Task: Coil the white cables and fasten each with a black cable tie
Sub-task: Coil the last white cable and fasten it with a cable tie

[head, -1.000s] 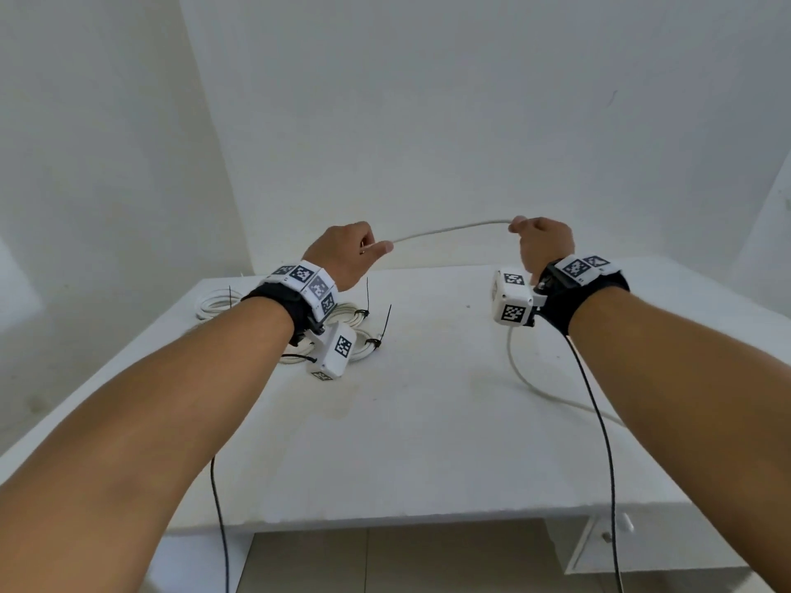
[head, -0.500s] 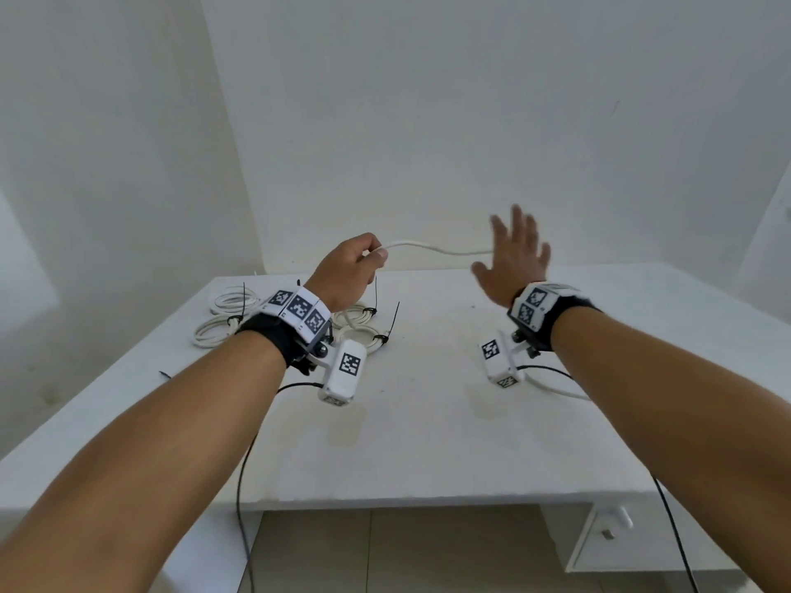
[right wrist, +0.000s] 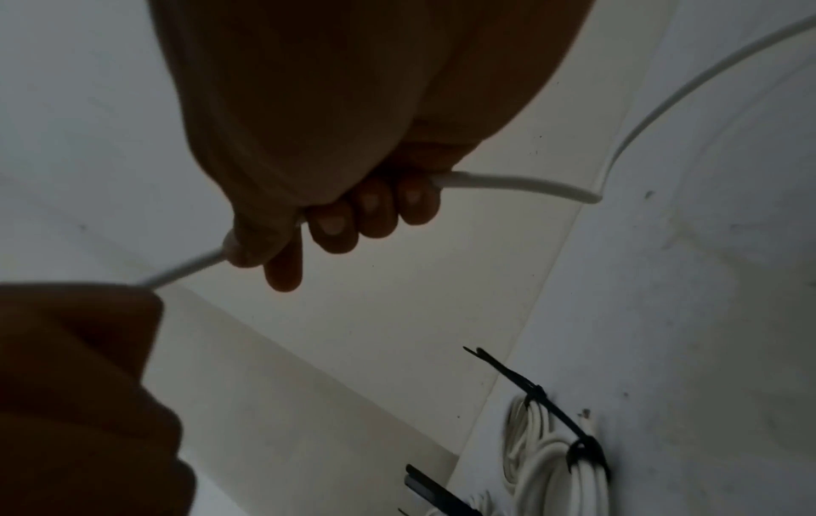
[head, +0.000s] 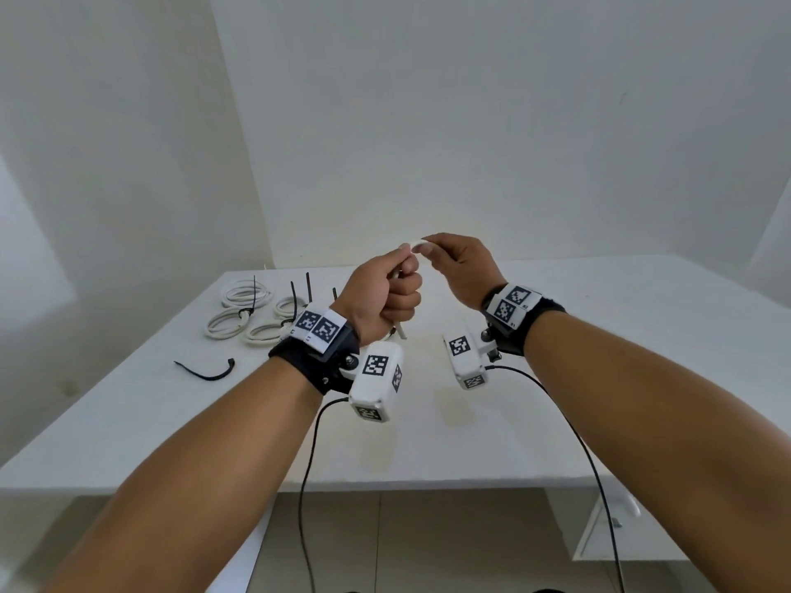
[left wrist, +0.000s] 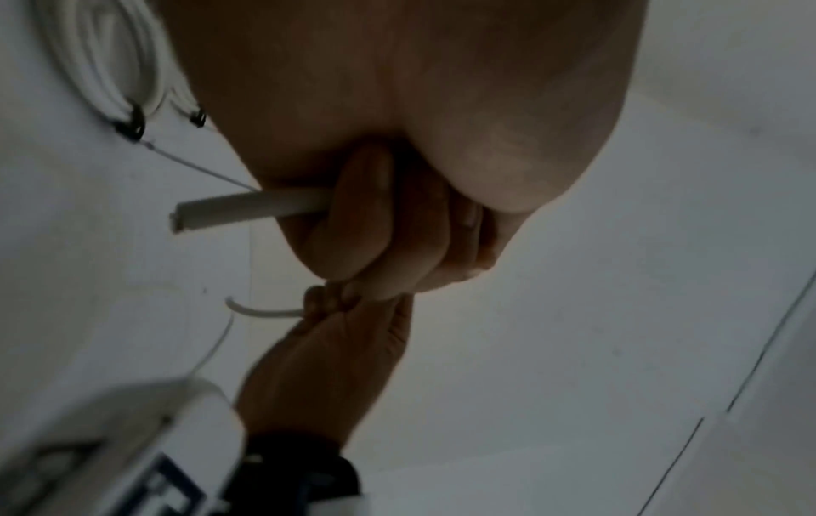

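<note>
1. Head view: the left hand (head: 381, 297) is raised above the white counter (head: 471, 442), its grip curled round a white cable (head: 400, 331); a cut end is seen projecting below the fist. The right hand (head: 460, 267) is held just beside it, the same cable pinched at the top between thumb and forefinger. Four coiled cables (head: 239, 321), already fastened with black ties, lie at the counter's far left. A loose black cable tie (head: 205, 372) lies nearer, apart from them.
2. Left wrist view: the cable end (left wrist: 247, 209) is seen emerging from the closed fist; tied coils (left wrist: 110, 80) are visible behind.
3. Right wrist view: the cable (right wrist: 507, 183) is held under curled fingers (right wrist: 375, 209) and runs on to the left fist (right wrist: 79, 384).
</note>
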A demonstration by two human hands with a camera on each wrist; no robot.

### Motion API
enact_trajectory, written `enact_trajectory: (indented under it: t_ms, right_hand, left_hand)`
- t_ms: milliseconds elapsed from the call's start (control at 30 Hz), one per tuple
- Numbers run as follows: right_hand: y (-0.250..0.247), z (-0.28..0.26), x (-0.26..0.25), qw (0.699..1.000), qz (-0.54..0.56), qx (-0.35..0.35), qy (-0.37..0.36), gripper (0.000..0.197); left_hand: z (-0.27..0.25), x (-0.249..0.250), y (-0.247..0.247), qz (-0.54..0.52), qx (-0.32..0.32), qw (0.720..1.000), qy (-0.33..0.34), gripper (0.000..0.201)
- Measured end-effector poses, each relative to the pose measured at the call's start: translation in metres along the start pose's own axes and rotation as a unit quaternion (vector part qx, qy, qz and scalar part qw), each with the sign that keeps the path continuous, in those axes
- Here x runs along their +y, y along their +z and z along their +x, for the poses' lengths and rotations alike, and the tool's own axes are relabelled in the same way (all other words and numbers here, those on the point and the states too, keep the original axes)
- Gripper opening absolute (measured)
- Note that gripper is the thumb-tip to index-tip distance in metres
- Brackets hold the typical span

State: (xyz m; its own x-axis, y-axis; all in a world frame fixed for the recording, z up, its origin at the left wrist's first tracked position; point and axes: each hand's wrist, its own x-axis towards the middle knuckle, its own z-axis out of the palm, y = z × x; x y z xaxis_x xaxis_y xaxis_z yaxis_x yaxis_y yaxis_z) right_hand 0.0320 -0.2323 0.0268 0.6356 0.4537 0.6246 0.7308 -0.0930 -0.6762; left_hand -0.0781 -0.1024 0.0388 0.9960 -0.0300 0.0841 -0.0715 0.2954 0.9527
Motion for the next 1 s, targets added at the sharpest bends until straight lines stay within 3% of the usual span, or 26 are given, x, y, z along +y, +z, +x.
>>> enact_trajectory:
  t_ms: [200, 333, 400, 500, 600, 700, 800, 900, 1000]
  right_hand:
    - [0.008, -0.015, 0.003, 0.998, 0.042, -0.029, 0.035, 0.032]
    - [0.016, -0.027, 0.004, 0.995, -0.005, -0.069, 0.079, 0.037]
    - [0.026, -0.035, 0.001, 0.990, -0.034, -0.108, 0.087, 0.035]
    - [0.040, -0.046, -0.005, 0.980, -0.061, -0.182, 0.054, 0.040]
    - [0.045, -0.048, -0.007, 0.971, -0.083, -0.221, 0.040, 0.029]
    - [0.042, -0.043, -0.009, 0.963, -0.139, -0.231, 0.028, 0.028]
    - [0.035, -0.042, -0.012, 0.951, -0.173, -0.255, 0.016, 0.023]
    - [0.027, -0.040, -0.016, 0.952, -0.168, -0.257, 0.001, 0.019]
    - [0.013, -0.034, -0.022, 0.959, -0.152, -0.239, -0.010, 0.010]
  left_hand:
    - [-0.018, -0.003, 0.012, -0.029, -0.098, 0.994, -0.034, 0.043]
    - [-0.020, -0.004, 0.010, -0.081, -0.116, 0.990, 0.001, 0.034]
    - [-0.013, 0.000, 0.008, -0.128, -0.063, 0.988, 0.058, 0.029]
    - [0.001, 0.003, -0.003, -0.138, 0.076, 0.975, 0.154, 0.031]
    - [0.013, -0.003, -0.025, 0.067, 0.187, 0.954, 0.224, 0.033]
    - [0.012, -0.014, -0.040, 0.312, 0.236, 0.896, 0.211, 0.032]
    - [0.010, -0.016, -0.047, 0.433, 0.227, 0.857, 0.162, 0.032]
    - [0.008, -0.018, -0.053, 0.531, 0.185, 0.823, 0.072, 0.033]
    - [0.004, -0.017, -0.049, 0.559, 0.126, 0.820, 0.014, 0.034]
